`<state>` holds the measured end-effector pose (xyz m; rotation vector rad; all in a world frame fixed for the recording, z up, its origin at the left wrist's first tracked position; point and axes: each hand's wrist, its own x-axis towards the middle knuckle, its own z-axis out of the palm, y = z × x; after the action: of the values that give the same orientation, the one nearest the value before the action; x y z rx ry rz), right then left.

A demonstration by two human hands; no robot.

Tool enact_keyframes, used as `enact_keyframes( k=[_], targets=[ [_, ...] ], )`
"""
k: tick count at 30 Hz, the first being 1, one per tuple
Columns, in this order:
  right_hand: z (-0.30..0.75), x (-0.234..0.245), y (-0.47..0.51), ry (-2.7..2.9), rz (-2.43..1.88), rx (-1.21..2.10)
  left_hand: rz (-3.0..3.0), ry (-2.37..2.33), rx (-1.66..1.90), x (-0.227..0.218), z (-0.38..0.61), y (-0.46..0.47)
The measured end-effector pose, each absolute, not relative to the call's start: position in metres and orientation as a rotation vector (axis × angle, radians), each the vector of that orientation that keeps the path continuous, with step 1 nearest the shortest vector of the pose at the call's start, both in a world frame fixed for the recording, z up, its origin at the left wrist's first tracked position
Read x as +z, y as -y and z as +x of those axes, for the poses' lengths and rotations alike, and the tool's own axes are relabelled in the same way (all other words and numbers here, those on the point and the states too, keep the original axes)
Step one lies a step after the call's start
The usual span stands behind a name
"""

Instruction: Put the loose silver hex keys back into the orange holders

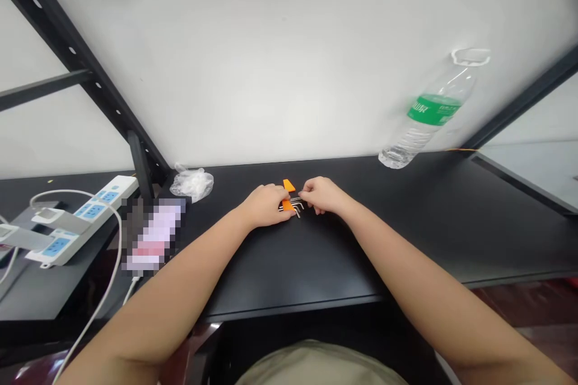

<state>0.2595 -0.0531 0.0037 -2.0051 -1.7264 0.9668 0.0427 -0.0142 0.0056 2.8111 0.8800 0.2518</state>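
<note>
An orange holder (288,187) with several metal hex keys (295,206) lies on the black table (289,264), at the middle near the wall. My left hand (266,204) is closed over the holder's lower end and pins it to the table. My right hand (321,194) pinches the long ends of the hex keys from the right. Both forearms reach in from the bottom edge.
A clear water bottle with a green label (428,114) stands at the back right against the white wall. A crumpled plastic bag (193,183) lies at the back left. A phone (156,234), a white power strip (81,216) and its cable (108,277) are at the left, by a black shelf frame (90,72).
</note>
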Motion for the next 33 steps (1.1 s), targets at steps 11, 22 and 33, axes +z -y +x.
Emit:
enact_keyframes(
  k=[11, 22, 33],
  targets=[
    [0.251, -0.01, 0.07, 1.983, -1.81, 0.398, 2.786, -0.871, 0.246, 0.008, 0.043, 0.016],
    [0.247, -0.016, 0.067, 1.94, -1.875, 0.389, 2.779, -0.885, 0.247, 0.007, 0.042, 0.015],
    [0.251, -0.017, 0.064, 1.87, -1.882, 0.453, 2.733, -0.907, 0.261, 0.008, 0.04, 0.016]
  ],
)
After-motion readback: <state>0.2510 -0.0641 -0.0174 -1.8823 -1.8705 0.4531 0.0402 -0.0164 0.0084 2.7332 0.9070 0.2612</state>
